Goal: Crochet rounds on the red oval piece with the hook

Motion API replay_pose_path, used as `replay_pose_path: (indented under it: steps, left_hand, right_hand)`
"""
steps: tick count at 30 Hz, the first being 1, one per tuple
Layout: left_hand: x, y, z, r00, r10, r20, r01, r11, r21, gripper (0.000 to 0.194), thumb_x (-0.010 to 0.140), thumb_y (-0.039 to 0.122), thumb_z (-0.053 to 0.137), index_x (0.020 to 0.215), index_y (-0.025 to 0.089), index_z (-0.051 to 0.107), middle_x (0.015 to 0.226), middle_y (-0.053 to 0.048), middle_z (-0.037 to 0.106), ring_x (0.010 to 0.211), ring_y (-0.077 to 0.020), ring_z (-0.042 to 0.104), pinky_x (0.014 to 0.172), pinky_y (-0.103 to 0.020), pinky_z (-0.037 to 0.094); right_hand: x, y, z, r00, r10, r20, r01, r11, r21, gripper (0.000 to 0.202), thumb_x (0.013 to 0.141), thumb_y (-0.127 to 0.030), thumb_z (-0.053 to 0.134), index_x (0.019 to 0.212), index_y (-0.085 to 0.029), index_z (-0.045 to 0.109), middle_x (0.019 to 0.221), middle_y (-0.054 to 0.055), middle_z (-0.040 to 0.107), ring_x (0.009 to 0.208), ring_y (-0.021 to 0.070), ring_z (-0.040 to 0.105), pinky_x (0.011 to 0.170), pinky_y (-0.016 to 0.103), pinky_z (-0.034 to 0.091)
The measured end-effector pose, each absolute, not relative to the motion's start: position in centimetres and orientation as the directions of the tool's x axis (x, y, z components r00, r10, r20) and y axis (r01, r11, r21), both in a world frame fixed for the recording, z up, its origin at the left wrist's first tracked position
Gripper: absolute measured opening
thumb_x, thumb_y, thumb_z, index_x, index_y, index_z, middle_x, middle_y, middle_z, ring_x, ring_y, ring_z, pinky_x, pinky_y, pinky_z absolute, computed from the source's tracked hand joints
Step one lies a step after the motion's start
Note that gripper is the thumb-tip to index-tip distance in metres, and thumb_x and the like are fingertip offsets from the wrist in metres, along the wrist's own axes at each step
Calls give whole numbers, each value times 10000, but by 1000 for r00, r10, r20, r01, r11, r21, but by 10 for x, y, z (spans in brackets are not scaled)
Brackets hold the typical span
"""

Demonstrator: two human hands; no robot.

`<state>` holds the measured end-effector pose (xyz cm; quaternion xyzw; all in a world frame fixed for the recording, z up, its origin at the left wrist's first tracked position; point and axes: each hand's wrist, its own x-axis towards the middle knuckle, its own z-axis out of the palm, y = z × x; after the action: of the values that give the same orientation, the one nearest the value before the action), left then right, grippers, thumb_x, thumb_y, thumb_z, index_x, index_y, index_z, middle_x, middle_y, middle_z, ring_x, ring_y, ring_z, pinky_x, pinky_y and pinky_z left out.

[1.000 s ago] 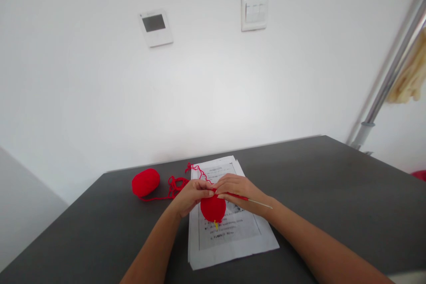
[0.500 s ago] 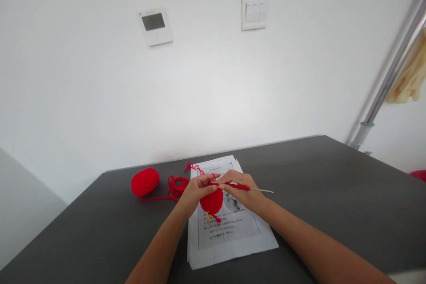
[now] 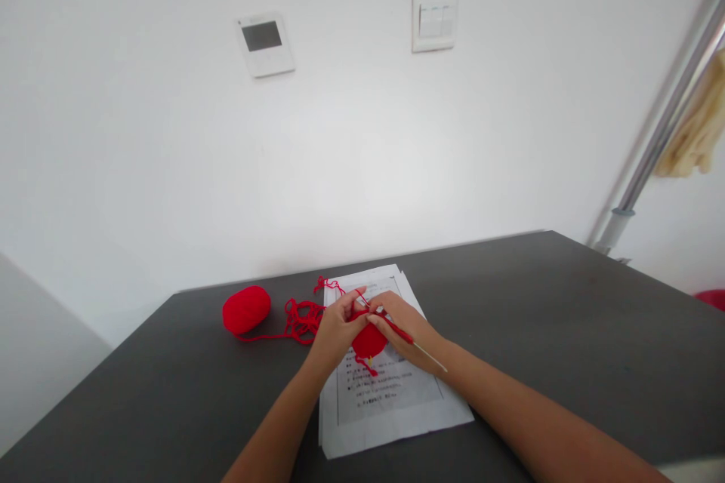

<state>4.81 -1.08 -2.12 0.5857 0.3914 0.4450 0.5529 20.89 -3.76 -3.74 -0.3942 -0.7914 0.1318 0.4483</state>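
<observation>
My left hand (image 3: 338,323) pinches the upper edge of a round red crochet piece (image 3: 369,341), its index finger raised with red yarn over it. In my right hand (image 3: 403,323) is a crochet hook (image 3: 408,338) with a red grip and a pale metal shaft, its rear end slanting down to the right. The hook's working tip is hidden between the fingers at the piece's edge. A small yellow marker (image 3: 370,360) and a short red yarn tail hang from the bottom of the piece. Both hands are above printed sheets (image 3: 390,423).
A red yarn ball (image 3: 247,309) sits on the dark table (image 3: 544,317) to the left, joined by a strand to loose tangled yarn (image 3: 303,321). Behind stands a white wall with a panel (image 3: 265,45) and a switch (image 3: 433,23). A metal pole (image 3: 657,136) rises at right.
The crochet hook has swung, its rear end now lower and further left. The crochet piece has turned and shifted slightly right. My left index finger is raised higher, pulling the yarn up.
</observation>
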Motion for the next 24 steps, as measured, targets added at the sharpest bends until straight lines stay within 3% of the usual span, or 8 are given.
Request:
replay_pose_path:
  steps: [4, 8, 15, 20, 24]
  left_hand:
    - [54, -15, -22, 304, 952, 37, -126, 2, 992, 584, 593, 230, 776, 1149, 133, 624, 711, -9, 654, 679, -159, 597, 685, -277, 449]
    - [54, -19, -15, 465, 885, -25, -282, 174, 943, 484, 591, 195, 783, 1058, 134, 674, 799, -65, 705, 726, -176, 635, 712, -271, 461]
    - [38, -15, -10, 695, 716, -72, -252, 335, 908, 358, 631, 133, 755, 986, 115, 709, 759, -76, 706, 633, -122, 624, 632, -203, 446]
    - [31, -11, -12, 703, 703, -109, -237, 375, 896, 365, 606, 137, 772, 965, 116, 706, 736, -63, 703, 581, -102, 609, 554, -174, 419]
    - [31, -12, -11, 702, 707, -86, -243, 351, 904, 344, 632, 147, 758, 969, 115, 697, 743, -66, 696, 593, -104, 602, 562, -176, 414]
  right_hand:
    - [204, -36, -43, -324, 656, 682, 521, 725, -450, 46, 912, -213, 456, 928, -186, 490, 927, 83, 565, 889, 216, 530, 775, 370, 485]
    - [203, -38, -40, -370, 557, 744, 467, 803, -370, 89, 917, -211, 457, 1004, -192, 465, 1001, 102, 546, 978, 236, 503, 841, 407, 473]
    - [210, -44, -26, -327, 653, 683, 452, 743, -495, 126, 902, -284, 476, 970, -188, 521, 947, 85, 567, 889, 215, 540, 759, 362, 481]
    - [213, -43, -18, -324, 599, 733, 313, 799, -514, 142, 908, -327, 505, 842, -209, 549, 872, 54, 599, 846, 185, 549, 767, 331, 478]
    - [213, -43, -18, -367, 571, 734, 266, 821, -506, 97, 906, -281, 532, 863, -209, 581, 911, 58, 608, 882, 173, 560, 789, 317, 489]
